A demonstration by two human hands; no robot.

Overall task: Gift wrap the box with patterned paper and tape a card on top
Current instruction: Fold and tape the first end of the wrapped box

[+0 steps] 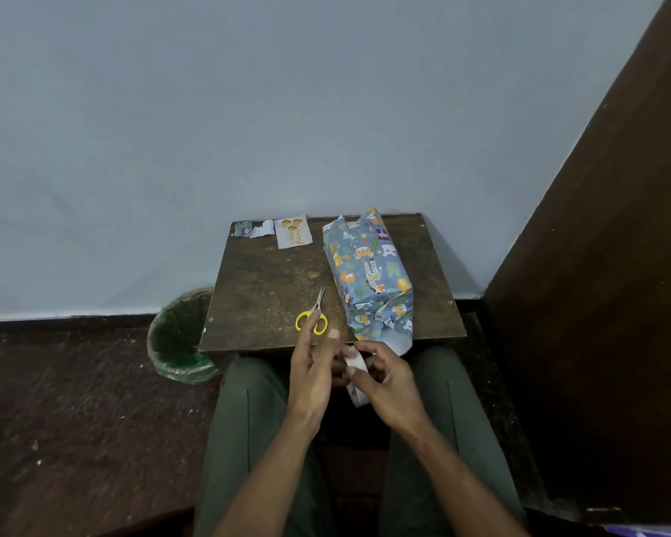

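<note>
The box (369, 273), wrapped in blue animal-patterned paper, lies on the right half of a small wooden table (272, 281), its near end folds loose over the front edge. A white card (293, 231) with gold balloons lies at the table's back. Below the front edge, over my lap, my right hand (384, 377) grips a roll of clear tape (356, 375). My left hand (312, 366) is beside it, fingers on the roll's left side; whether it pinches the tape end is unclear. Yellow-handled scissors (313, 313) lie just beyond my left fingertips.
Paper scraps (250, 228) lie at the table's back left corner. A bin lined with a green bag (179, 337) stands on the floor left of the table. A dark wooden panel (605, 265) rises on the right, and a grey-blue wall is behind.
</note>
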